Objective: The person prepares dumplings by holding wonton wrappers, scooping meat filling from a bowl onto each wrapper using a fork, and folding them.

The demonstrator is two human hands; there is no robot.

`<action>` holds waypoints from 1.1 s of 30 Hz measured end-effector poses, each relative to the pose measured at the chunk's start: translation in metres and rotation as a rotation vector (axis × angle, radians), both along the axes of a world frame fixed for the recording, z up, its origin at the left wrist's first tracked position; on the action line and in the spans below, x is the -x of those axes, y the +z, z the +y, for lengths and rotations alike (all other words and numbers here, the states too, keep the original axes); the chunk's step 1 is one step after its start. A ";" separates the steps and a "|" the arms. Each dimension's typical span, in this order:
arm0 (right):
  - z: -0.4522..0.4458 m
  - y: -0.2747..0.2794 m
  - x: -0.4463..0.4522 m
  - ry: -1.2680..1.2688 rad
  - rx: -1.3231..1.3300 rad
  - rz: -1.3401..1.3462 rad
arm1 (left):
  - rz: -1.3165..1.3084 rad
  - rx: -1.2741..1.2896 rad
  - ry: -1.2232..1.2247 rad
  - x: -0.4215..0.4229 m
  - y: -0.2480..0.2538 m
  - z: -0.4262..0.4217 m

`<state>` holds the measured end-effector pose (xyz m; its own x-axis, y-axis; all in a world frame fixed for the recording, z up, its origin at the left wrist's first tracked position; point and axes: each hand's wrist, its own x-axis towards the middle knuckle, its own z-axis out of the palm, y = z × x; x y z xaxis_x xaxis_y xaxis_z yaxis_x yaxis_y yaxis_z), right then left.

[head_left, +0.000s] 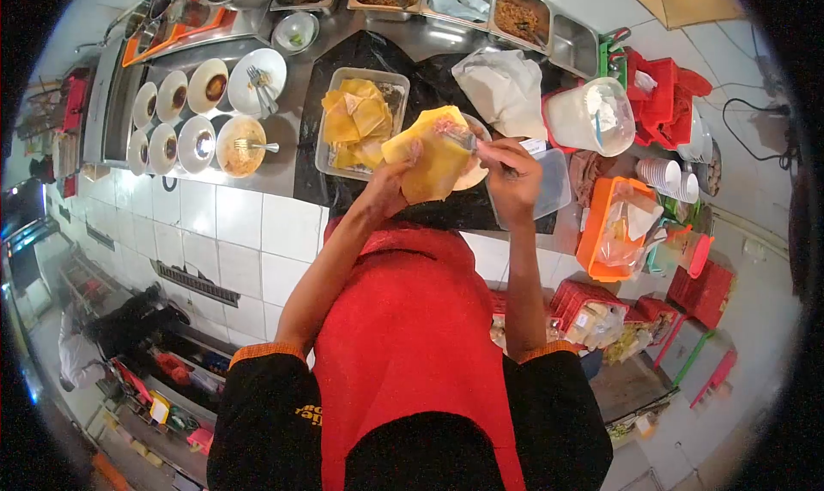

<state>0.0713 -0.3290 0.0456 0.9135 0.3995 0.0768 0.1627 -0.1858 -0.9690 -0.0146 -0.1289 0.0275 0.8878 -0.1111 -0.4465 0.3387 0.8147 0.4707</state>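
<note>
My left hand (393, 182) is closed on the edge of a yellow dough wrapper (433, 169), holding it up over the counter. A pinkish filling lies near the wrapper's upper part. My right hand (513, 172) grips a small metal utensil (462, 137) whose flat end touches the filling; whether it is a spoon or a spreader I cannot tell. Behind the wrapper, a round pale dish (475, 175) is mostly hidden. Left of my hands, a metal tray (323, 154) holds a pile of folded yellow pieces (362, 113).
Several bowls (209, 87) with dark sauce stand at left, beside a plate with forks (273, 66). Metal food pans (521, 15) line the back. At right are a tub of white powder (601, 118), a clear container (552, 186) and an orange basket (592, 246).
</note>
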 end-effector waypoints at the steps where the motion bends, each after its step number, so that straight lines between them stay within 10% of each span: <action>1: -0.001 -0.008 0.000 -0.017 -0.033 -0.012 | -0.003 0.068 0.021 -0.002 0.003 0.000; 11: -0.013 0.058 -0.006 0.113 0.066 0.162 | -0.054 -0.266 0.000 0.000 0.026 0.002; 23: 0.009 0.027 0.006 0.053 -0.031 -0.127 | -0.024 -0.142 0.198 -0.009 0.014 -0.004; 33: -0.002 0.044 -0.001 0.130 0.027 0.161 | 0.031 -0.096 0.046 -0.001 0.014 -0.004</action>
<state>0.0724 -0.3307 0.0893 0.8537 0.5148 -0.0782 0.0308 -0.1998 -0.9793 -0.0134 -0.1328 0.0418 0.8765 -0.0255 -0.4807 0.3174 0.7814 0.5373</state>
